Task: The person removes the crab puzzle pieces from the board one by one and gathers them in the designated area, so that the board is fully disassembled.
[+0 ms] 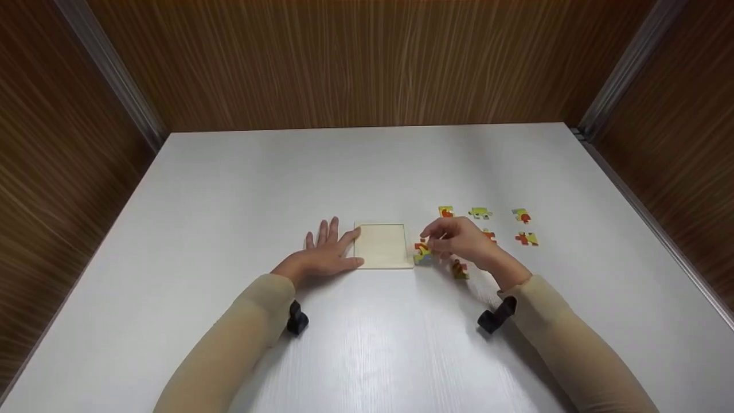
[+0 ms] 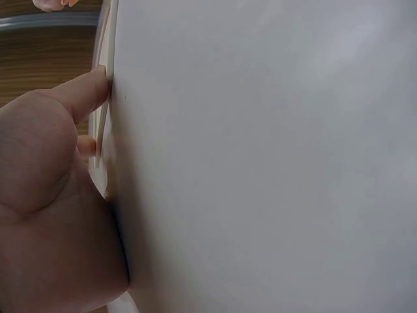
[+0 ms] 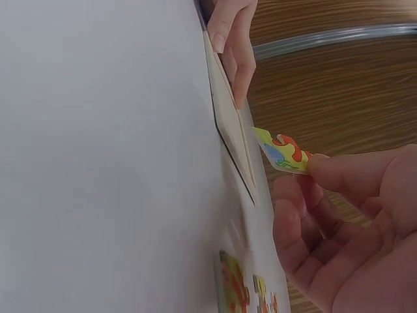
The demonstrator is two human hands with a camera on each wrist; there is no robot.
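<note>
Left hand (image 1: 324, 255) flat against tray (image 1: 381, 245) edge, right hand (image 1: 461, 241) pinching puzzle piece (image 1: 422, 252) beside it

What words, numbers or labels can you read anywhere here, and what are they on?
None can be read.
The puzzle piece pinched in the right hand shows only coloured picture shapes.
The wooden tray by the left hand looks blank.

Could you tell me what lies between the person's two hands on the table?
The pale wooden puzzle tray lies between them. The left hand touches its left edge; the right hand holds a puzzle piece by its right edge. The head view shows this.
</note>
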